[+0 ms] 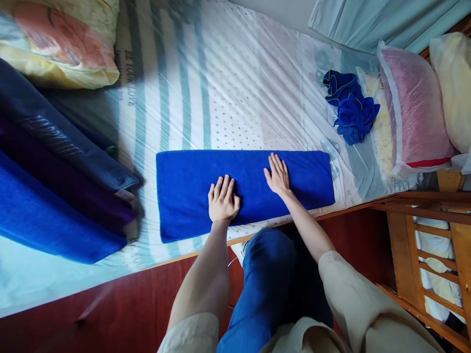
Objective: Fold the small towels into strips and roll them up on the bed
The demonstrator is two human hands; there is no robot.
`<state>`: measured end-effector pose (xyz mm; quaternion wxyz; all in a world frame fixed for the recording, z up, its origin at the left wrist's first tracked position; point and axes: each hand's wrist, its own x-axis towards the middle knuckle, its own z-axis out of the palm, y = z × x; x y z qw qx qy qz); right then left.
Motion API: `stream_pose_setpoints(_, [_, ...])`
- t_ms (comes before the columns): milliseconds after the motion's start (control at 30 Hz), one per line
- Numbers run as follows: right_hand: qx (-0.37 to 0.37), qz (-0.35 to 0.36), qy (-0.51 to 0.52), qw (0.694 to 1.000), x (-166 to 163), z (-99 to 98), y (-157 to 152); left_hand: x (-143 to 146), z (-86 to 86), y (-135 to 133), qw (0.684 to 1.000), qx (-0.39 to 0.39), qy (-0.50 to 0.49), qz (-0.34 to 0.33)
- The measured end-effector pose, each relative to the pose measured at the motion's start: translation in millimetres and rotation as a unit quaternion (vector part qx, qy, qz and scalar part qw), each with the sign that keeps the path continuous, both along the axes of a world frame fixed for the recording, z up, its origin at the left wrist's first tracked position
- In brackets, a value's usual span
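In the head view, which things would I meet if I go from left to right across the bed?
Folded cloths in a pile → left hand, flat on the spread blue cloth → right hand, on the same cloth → crumpled blue cloth → pink pillow.

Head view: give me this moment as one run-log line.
left hand: palm down on blue cloth; right hand: palm down on same cloth; blue cloth: laid flat on bedsheet; near pink pillow: crumpled blue fabric
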<state>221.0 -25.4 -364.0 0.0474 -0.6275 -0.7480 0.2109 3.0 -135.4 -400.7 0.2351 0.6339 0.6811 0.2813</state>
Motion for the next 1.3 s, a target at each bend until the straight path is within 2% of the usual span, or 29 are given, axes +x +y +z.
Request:
stream_pose_setpoints(200, [0.022, -0.181, -0.084, 0.98, 113.7, 7.2, 9.7, 0.9, 0.6, -0.5, 1.0, 0.007, -0.007, 0.003])
stream_pose_setpoints(267, [0.011, -0.207, -0.097, 0.974, 143.1, 9.4, 13.3, 0.9, 0.3, -0.6, 1.0, 0.009, -0.01, 0.005])
stream_pose_setpoints(367, [-0.004, -0.214, -0.103, 0.971, 166.3, 8.8, 19.2, 0.9, -0.7, -0.6, 1.0, 0.011, -0.019, 0.006])
stream_pose_setpoints(567, [-0.006, -0.206, -0.121, 0.971, 184.9, 3.2, 37.5, 0.9, -1.6, -0.6, 0.999, 0.014, -0.028, 0.006])
stream_pose_setpoints(733, [0.07, -0.299, -0.138, 0.942, 214.5, 11.7, 65.0, 1.5, 0.0, -0.4, 1.0, 0.011, -0.015, 0.003])
stream_pose_setpoints(767, [0.083, -0.298, -0.138, 0.941, 217.3, 14.3, 68.3, 1.7, 0.5, -0.4, 1.0, 0.01, -0.014, 0.003])
stream_pose_setpoints(833, [0.098, -0.241, -0.146, 0.954, 215.3, 18.2, 69.3, 2.2, 1.3, -0.3, 1.0, 0.009, -0.013, 0.006])
stream_pose_setpoints(900, [0.103, -0.153, -0.159, 0.97, 204.1, 18.1, 62.5, 2.4, 1.8, -0.2, 1.0, 0.007, -0.011, 0.01])
stream_pose_setpoints(1000, [0.078, -0.066, -0.156, 0.982, 184.9, 9.7, 47.4, 1.8, 2.1, -0.1, 1.0, 0.0, -0.006, 0.009])
stream_pose_setpoints(1067, [0.053, -0.06, -0.144, 0.986, 180.9, 2.2, 44.2, 0.9, 2.1, -0.1, 1.0, -0.006, -0.004, 0.003])
stream_pose_setpoints(1167, [0.033, -0.118, -0.135, 0.983, 189.0, -3.9, 55.4, -0.4, 2.4, 0.1, 1.0, -0.011, 0.001, -0.002])
stream_pose_setpoints(1233, [0.024, -0.145, -0.139, 0.979, 195.4, -2.4, 64.2, -0.7, 2.7, 0.3, 1.0, -0.014, 0.003, -0.002])
stream_pose_setpoints(1300, [0.033, -0.142, -0.149, 0.978, 197.5, 2.0, 63.5, -0.6, 2.6, 0.5, 1.0, -0.017, 0.004, 0.0])
